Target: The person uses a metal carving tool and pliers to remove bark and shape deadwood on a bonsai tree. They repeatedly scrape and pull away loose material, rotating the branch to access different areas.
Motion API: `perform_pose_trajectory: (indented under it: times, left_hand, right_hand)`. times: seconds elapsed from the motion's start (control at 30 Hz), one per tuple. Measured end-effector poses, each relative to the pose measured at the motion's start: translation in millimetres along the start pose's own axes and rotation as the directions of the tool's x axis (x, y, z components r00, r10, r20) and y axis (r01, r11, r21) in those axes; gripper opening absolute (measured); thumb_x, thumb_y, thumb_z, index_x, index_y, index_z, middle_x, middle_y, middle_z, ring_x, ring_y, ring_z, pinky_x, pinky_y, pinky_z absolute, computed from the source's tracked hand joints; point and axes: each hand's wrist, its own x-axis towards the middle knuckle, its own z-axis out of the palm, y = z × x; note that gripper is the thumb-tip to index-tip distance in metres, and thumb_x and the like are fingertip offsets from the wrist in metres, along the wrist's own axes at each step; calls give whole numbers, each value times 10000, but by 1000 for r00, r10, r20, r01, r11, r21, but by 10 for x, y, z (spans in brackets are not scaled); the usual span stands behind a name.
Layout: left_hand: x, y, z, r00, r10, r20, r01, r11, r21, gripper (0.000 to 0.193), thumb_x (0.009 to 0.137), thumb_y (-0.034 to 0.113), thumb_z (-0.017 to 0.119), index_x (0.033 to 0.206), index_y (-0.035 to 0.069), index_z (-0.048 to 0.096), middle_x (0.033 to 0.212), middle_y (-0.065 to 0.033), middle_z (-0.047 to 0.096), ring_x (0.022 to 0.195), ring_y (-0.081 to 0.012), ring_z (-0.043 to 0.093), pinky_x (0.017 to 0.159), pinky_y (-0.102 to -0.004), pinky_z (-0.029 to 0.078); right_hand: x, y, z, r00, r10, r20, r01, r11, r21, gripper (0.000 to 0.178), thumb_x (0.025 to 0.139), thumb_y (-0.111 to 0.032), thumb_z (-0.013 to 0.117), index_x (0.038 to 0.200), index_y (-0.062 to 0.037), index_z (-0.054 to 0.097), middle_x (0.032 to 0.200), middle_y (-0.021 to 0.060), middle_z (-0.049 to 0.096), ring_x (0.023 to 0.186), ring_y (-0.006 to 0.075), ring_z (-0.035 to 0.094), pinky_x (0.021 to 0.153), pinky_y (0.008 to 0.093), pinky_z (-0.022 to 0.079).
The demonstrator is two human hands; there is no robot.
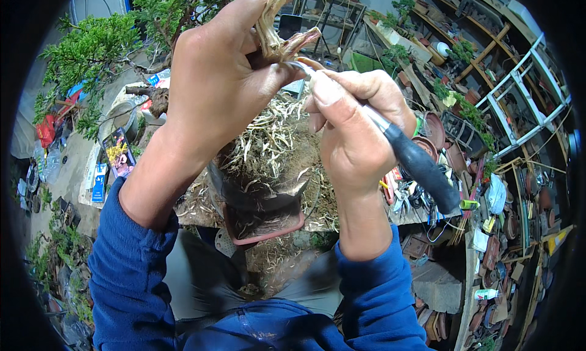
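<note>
Pale wood (268, 33), a forked, splintery piece, sits in the left hand (210, 70), pinched between thumb and fingers. Upper end reaches the picture's top edge, so can't confirm full length. Right hand (360, 128) is wrapped round a carving tool (421, 168): thumb along the metal shaft, black handle running back past the heel of the hand. Curved tip is at the wood's base, right by the left thumb; can't tell if it's biting.

Handling, my read: wood is light, dry, stiff. Grain looks stringy, so expect it to split lengthwise; the thin prong pointing right of the pinch is the fragile bit, don't hold there. Best hold is the thick part below the fork, thumb kept off the tip's line. Slip risk seems low on rough fibre. Tool looks heavier toward the handle; choking up on the shaft should give control.

Below the grip: pale shavings (268, 137) piled loose, then a container with a reddish rim (268, 236) nearer the lap. Right and below: cluttered hand tools (408, 201). Left: lit phone (119, 152), green conifer foliage (91, 46) beyond it. Far right: metal ladder (520, 88) against loaded shelves (503, 30).
</note>
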Motion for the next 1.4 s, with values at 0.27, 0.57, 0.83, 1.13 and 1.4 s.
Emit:
perform_pose_trajectory:
  times: [0.27,0.57,0.83,1.13,1.4]
  left_hand:
    - [-109,82,-179,990,9,142,-57,941,333,953,764,-27,829,1579,-12,336,1097,-212,752,909,-253,774,783,-332,615]
    - [-75,-22,-276,915,-174,365,32,931,363,1314,679,-52,872,1663,25,5,1572,-327,384,1276,-414,621,991,-419,597]
    - [30,-138,-245,902,225,370,-298,942,155,1208,758,19,860,1647,-35,45,1629,-313,308,1465,-373,459,1190,-430,436]
    - [-104,62,-167,989,-107,97,88,980,181,790,819,23,837,1476,10,398,971,-161,757,790,-235,774,706,-332,596]
    - [-77,-157,-68,997,31,66,-36,997,75,556,828,-49,801,1307,-19,521,959,-155,791,884,-201,798,716,-285,593]
  right_hand:
    - [-292,216,-21,998,-58,7,57,996,64,125,891,25,766,989,81,714,888,157,733,767,184,704,740,318,578]
    - [-560,318,-95,991,-112,69,114,993,-16,75,936,27,703,999,60,682,834,153,718,649,184,678,968,516,585]
    - [-311,223,-9,960,-267,-80,250,953,-173,154,926,-34,788,1042,46,725,964,147,761,813,164,710,763,285,571]
    - [-179,315,187,933,-354,-70,331,916,-226,114,976,-31,697,1029,64,664,916,190,747,709,158,684,664,267,558]
    - [-176,421,157,964,-242,-110,249,967,50,82,976,1,681,1013,21,611,890,192,712,683,182,669,588,262,516]
